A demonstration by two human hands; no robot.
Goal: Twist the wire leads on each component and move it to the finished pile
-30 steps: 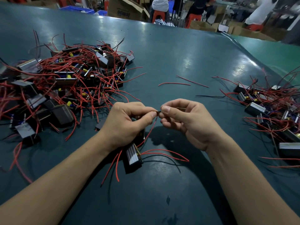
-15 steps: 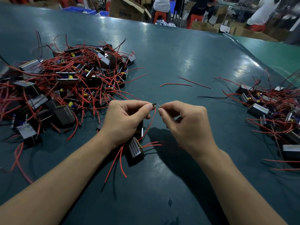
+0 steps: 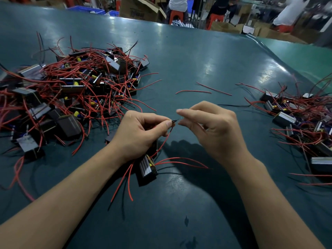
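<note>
Twisting step: left hand [image 3: 142,133] pinches the red insulated wire lead [image 3: 164,141] of a black block-shaped component [image 3: 146,169] lying near-centre on the green table [image 3: 188,65]. Right hand [image 3: 213,128], fingers parted, grips nothing. Next, probably re-pinch the bare tip and roll.

One head-worn wide-angle view looks forward and down, close over the glossy dark-green surface [image 3: 188,56] and both forearms.
</note>
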